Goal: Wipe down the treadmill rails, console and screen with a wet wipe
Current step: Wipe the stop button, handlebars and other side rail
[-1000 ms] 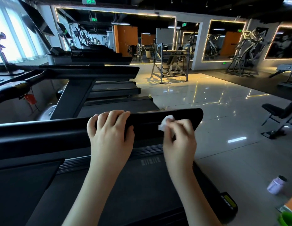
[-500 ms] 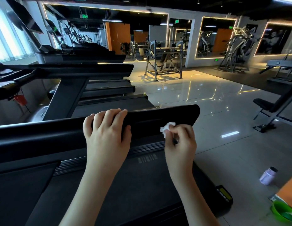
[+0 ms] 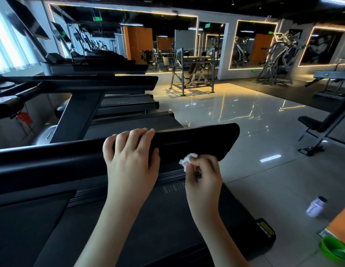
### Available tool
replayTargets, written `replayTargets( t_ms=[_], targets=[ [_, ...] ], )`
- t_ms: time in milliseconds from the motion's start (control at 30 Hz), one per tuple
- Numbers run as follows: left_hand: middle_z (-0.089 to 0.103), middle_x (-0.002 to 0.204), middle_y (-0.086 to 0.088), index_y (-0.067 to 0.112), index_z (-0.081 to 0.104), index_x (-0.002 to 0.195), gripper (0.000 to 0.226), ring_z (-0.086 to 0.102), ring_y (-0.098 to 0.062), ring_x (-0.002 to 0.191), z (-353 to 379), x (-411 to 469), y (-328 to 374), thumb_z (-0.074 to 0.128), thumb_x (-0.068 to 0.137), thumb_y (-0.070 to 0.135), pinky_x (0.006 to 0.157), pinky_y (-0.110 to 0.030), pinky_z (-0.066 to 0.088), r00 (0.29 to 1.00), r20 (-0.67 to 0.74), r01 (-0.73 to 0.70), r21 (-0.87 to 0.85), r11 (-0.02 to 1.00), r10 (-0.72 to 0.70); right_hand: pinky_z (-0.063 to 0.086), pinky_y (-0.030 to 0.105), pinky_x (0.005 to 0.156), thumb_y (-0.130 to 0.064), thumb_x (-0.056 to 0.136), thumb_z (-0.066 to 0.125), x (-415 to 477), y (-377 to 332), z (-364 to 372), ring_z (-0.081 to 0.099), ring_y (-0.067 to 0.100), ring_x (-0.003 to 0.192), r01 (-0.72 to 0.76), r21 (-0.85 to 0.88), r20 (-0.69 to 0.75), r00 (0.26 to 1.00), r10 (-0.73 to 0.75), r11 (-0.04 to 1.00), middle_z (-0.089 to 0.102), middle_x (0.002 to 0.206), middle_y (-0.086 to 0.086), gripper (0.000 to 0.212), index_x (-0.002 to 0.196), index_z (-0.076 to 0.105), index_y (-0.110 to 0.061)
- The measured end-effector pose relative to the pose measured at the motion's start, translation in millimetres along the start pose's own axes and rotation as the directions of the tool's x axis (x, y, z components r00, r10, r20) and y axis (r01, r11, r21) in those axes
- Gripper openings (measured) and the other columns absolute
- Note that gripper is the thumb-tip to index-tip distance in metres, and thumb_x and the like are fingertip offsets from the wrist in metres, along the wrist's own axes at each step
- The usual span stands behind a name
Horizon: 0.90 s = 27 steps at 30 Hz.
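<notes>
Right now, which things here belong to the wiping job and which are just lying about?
Job: wipe, pinched in the right hand; rail, held by the left hand.
Lying about: bottle on the floor; green dish; bench; other treadmills.

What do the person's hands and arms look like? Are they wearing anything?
They wear nothing at all. The left hand and right hand have no gloves, and I can see no rings, watch or bracelet. The left forearm and right forearm are bare too, with no sleeve showing down to the picture's bottom edge.
</notes>
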<state>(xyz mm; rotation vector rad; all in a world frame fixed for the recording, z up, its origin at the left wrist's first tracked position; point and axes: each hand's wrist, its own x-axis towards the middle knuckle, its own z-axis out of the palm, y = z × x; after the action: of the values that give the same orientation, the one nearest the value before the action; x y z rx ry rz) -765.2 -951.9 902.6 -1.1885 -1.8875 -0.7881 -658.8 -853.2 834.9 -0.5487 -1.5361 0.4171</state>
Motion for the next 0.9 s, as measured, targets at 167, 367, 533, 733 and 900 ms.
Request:
replayTargets(
  t_ms=[167, 367, 533, 733, 900],
  targets=[
    [0.065, 0.113, -0.002, 0.012, 0.066, 0.118, 0.038, 0.050, -0.024, 0.104, 0.5, -0.9, -0.9, 0.050, 0.087, 0.028, 0.100, -0.044, 0.029, 1.000, -0.002, -0.005, -0.009, 1.000, 0.005, 0.047, 0.014, 0.074, 0.012, 0.082, 0.068, 14.7, -4.3, 2.6, 0.058, 0.007, 0.085, 0.009, -0.001, -0.111, 0.994, -0.009, 1.000, 0.056, 0.095, 0.004, 0.010, 0.085, 0.070, 0.003],
    [0.065, 0.115, -0.002, 0.013, 0.066, 0.119, 0.040, 0.051, -0.023, 0.105, -0.6, -1.1, -1.9, 0.047, 0.087, 0.027, 0.100, -0.043, 0.029, 1.000, 0.015, -0.005, -0.017, 1.000, 0.005, 0.040, 0.013, 0.089, 0.001, 0.089, 0.061, 42.3, -8.8, 10.1, 0.058, 0.024, 0.092, 0.169, -0.123, -0.046, 0.983, -0.176, 0.978, 0.065, 0.100, 0.012, 0.014, 0.097, 0.072, 0.003],
    [0.065, 0.120, -0.001, 0.012, 0.066, 0.120, 0.040, 0.048, -0.020, 0.109, -2.9, -0.6, -4.6, 0.051, 0.083, 0.015, 0.102, -0.041, 0.026, 1.000, 0.028, 0.001, -0.086, 0.996, 0.002, 0.040, 0.019, 0.082, 0.002, 0.088, 0.057, 62.3, -22.9, 22.6, 0.056, 0.026, 0.087, 0.242, -0.123, 0.097, 0.968, -0.231, 0.962, 0.069, 0.089, 0.006, 0.017, 0.088, 0.073, -0.002],
    [0.064, 0.118, -0.002, 0.012, 0.067, 0.115, 0.037, 0.048, -0.022, 0.111, -14.3, -2.7, -12.1, 0.055, 0.083, 0.023, 0.104, -0.041, 0.025, 0.997, 0.010, 0.080, -0.066, 0.995, -0.080, 0.047, 0.035, 0.076, 0.004, 0.085, 0.061, 65.0, -7.0, 7.7, 0.057, 0.028, 0.083, 0.216, -0.180, 0.003, 0.976, -0.219, 0.960, 0.068, 0.087, 0.007, 0.013, 0.087, 0.073, 0.000],
    [0.065, 0.109, 0.000, 0.015, 0.068, 0.113, 0.038, 0.051, -0.025, 0.104, -17.4, -1.7, -18.5, 0.051, 0.084, 0.035, 0.099, -0.041, 0.026, 0.995, 0.031, 0.100, -0.012, 0.995, -0.099, 0.047, 0.025, 0.078, 0.003, 0.086, 0.061, 34.0, -25.7, 11.6, 0.060, 0.028, 0.084, 0.277, -0.099, 0.101, 0.958, -0.267, 0.956, 0.065, 0.097, 0.011, 0.013, 0.090, 0.073, 0.003]
  ],
)
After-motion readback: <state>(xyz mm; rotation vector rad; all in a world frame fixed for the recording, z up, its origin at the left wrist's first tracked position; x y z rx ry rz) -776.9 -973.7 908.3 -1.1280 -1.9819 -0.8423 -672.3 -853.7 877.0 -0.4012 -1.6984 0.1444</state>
